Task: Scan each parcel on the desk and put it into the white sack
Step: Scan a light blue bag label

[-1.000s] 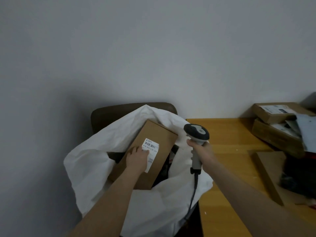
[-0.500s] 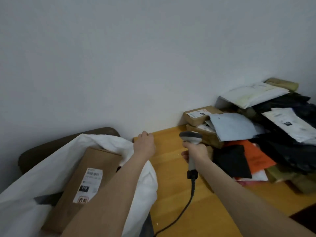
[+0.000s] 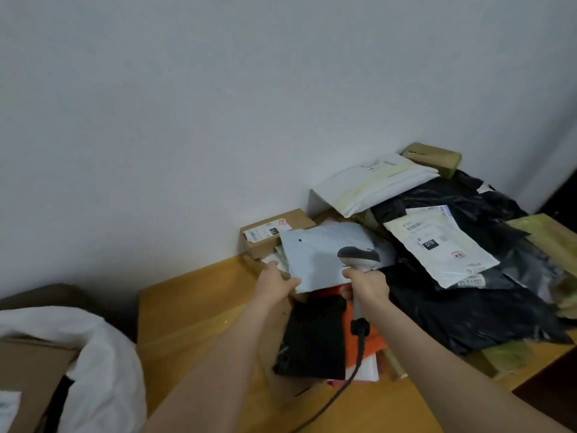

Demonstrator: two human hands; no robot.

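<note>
My left hand (image 3: pixel 274 284) pinches the near left corner of a pale grey-blue mailer (image 3: pixel 318 251) that lies on the parcel pile on the wooden desk (image 3: pixel 193 307). Just to the right, my right hand (image 3: pixel 365 287) grips the handle of a grey barcode scanner (image 3: pixel 358 258), whose head hangs over the mailer. The scanner's black cable (image 3: pixel 349 379) trails down toward me. The white sack (image 3: pixel 103 354) sits at the lower left, off the desk's left edge, with a brown box (image 3: pixel 28 379) inside it.
The pile fills the desk's right half: a small brown box (image 3: pixel 274 228) against the wall, a white mailer (image 3: pixel 374 182) on top, a labelled white bag (image 3: pixel 440 245), black bags (image 3: pixel 468 307), a black and an orange packet (image 3: pixel 315 335) near me. A dark chair back (image 3: pixel 46 295) stands behind the sack.
My view swung right from the sack to the desk pile. My left hand left the brown box in the sack, crossed the desk and took hold of the grey-blue mailer. The scanner moved with my right hand.
</note>
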